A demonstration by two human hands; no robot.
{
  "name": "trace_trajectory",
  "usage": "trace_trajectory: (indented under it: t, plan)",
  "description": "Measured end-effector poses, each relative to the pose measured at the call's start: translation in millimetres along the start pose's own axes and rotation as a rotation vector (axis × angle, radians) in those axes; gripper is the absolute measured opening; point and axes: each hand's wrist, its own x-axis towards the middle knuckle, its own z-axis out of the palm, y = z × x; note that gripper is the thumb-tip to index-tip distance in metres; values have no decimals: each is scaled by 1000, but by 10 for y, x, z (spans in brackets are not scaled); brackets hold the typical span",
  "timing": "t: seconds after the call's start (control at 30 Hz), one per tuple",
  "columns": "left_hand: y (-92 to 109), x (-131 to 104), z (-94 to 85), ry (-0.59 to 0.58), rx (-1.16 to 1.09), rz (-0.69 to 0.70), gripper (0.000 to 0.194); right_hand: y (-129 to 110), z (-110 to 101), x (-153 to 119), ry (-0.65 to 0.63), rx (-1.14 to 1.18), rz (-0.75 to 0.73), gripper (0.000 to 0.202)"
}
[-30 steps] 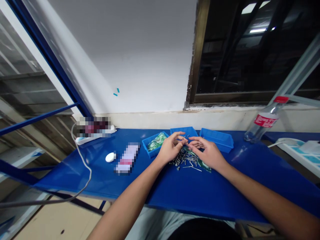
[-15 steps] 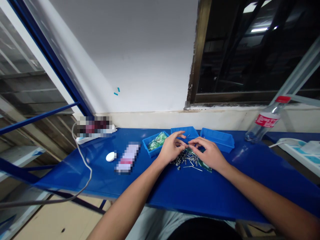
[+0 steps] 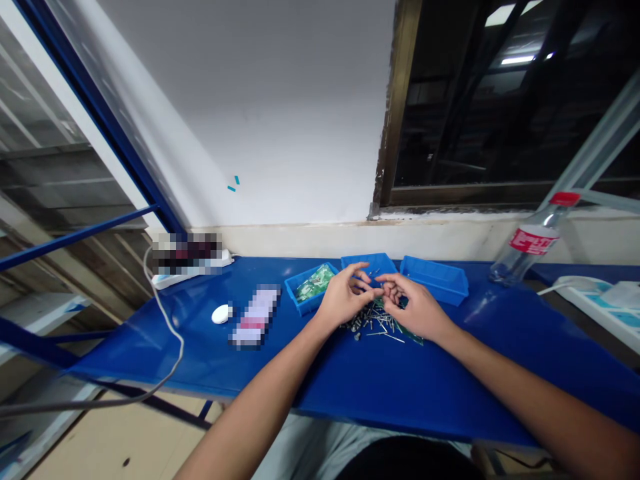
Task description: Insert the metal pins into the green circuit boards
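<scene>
Over a loose pile of thin metal pins that look like blind rivets (image 3: 377, 321), my two hands meet almost fingertip to fingertip. My left hand (image 3: 345, 295) is closed, its fingers curled toward the thumb; whatever it pinches is too small to make out. Facing it, my right hand (image 3: 413, 305) is also curled, index finger and thumb bent inward, and its hold is hidden too. A green-tinted plastic bag (image 3: 413, 335) lies under the right hand, partly covered. Behind the hands stands a blue bin (image 3: 367, 260) with a few small bits inside.
Left of the hands, another blue bin (image 3: 303, 303) holds green packets (image 3: 315, 283). A third blue bin (image 3: 435, 283) stands at right, near a bottle (image 3: 525, 243) with a red cap. A white oval object (image 3: 221, 313), a blurred-out flat item (image 3: 257, 317) and a cable (image 3: 175, 353) are at left.
My right hand's fingers have curled in more and its index fingertip has lifted slightly. My left fingers have shifted a little; the pile looks the same.
</scene>
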Motion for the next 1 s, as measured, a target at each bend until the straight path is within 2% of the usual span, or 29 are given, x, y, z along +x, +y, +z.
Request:
trace_trajectory:
  t: [0.1, 0.2, 0.27, 0.5, 0.8, 1.0]
  plan:
    - [62, -32, -25, -34, 116, -60, 58, -20, -21, 0, 30, -27, 5, 28]
    - [81, -57, -25, -123, 98, -112, 61, -12, -41, 2, 76, -47, 29, 13]
    - [69, -58, -11, -139, 71, -105, 63, 0, -49, 5, 70, -67, 7, 10]
    - [-33, -19, 16, -94, -58, -93, 69, 46, -8, 4, 60, -70, -27, 14]
    - [-109, 7, -6, -2, 9, -88, 67, -24, -9, 2, 61, -63, -9, 19]
    - [-45, -23, -21, -74, 145, -30, 63, -44, -29, 6, 28, -82, -11, 14]
